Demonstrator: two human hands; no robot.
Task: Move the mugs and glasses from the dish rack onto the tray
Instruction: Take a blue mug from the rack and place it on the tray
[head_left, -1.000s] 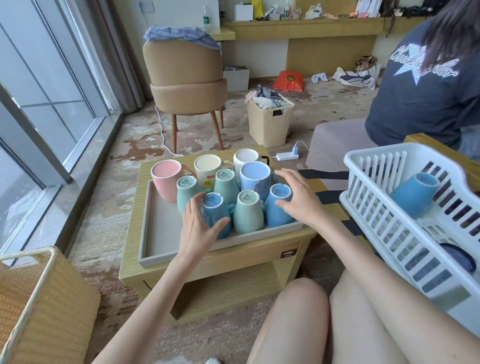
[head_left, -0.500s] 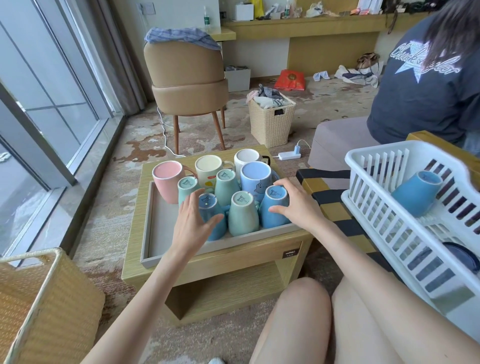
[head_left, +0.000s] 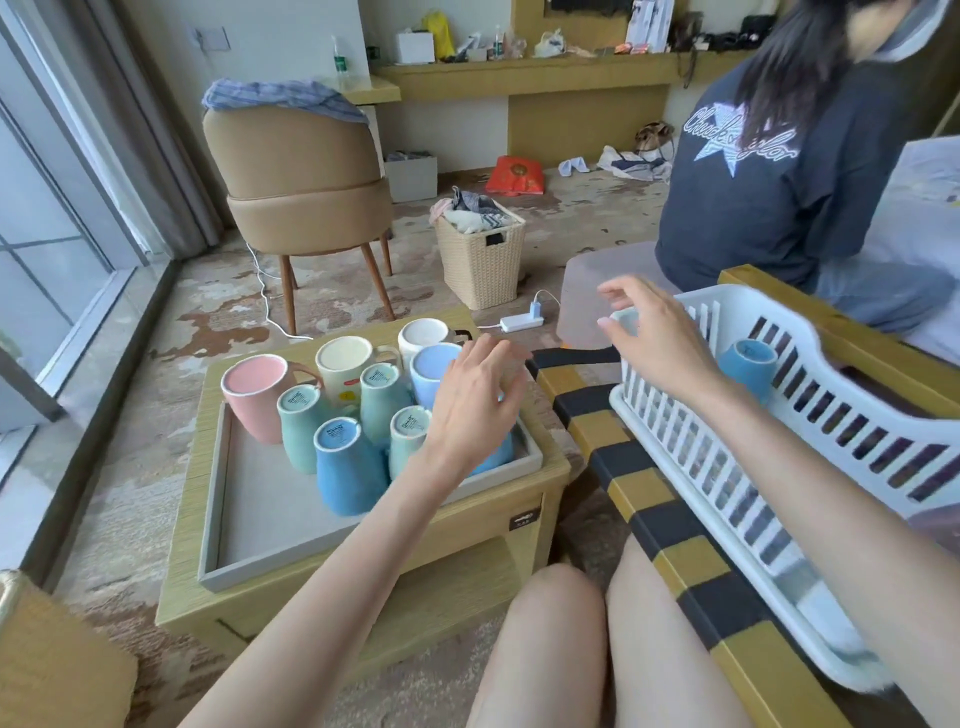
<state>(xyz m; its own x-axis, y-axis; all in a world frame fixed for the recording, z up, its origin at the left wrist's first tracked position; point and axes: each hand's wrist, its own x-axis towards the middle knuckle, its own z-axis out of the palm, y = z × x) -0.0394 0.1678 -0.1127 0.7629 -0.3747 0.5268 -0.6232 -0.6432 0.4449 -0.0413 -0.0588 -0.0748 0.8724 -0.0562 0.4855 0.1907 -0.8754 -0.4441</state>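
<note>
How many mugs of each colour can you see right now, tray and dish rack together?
Pink mug: 1
Cream mug: 1
White mug: 1
Pale blue mug: 1
Green mugs: 3
Blue mugs: 3, the last in the dish rack
Total: 10

Pink mug (head_left: 255, 395), blue mug (head_left: 347, 470), grey tray (head_left: 270, 512), white rack (head_left: 769, 452), yellow/black striped bench (head_left: 649, 512).

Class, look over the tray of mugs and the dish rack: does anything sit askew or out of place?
One blue mug lies tilted on its side in the white dish rack, apart from the rest standing on the grey tray. Nothing spilled.
</note>
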